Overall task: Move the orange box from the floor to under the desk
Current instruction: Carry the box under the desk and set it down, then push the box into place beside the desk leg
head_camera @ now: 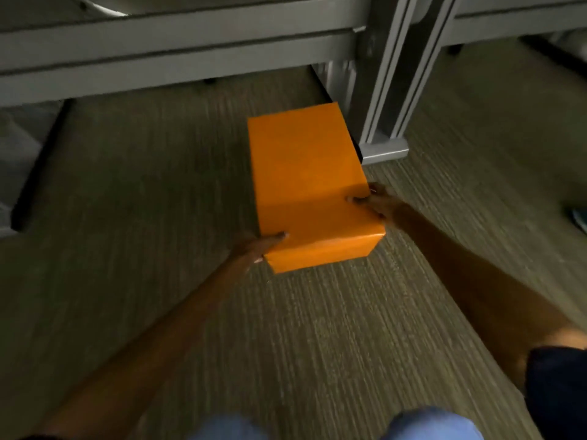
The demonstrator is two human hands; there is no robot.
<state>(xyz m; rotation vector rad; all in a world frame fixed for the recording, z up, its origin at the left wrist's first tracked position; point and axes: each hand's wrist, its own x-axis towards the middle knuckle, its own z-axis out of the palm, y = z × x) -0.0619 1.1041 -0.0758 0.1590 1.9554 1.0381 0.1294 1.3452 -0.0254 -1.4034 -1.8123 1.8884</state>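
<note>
An orange box (305, 173) with a closed lid sits in the middle of the view, low over the striped carpet, its long side pointing away from me toward the desk (178, 55). My left hand (259, 247) grips its near left corner, thumb on the lid. My right hand (376, 201) grips the right side near the front, thumb on top. The far end of the box lies just left of the grey desk leg (386, 90). Whether the box touches the carpet I cannot tell.
The grey desk edge runs across the top. The desk leg ends in a metal foot (382, 152) right beside the box. A dark-edged grey cabinet (28, 160) stands at the left. Carpet (152, 192) spreads under the desk. My knees (428, 423) show at the bottom.
</note>
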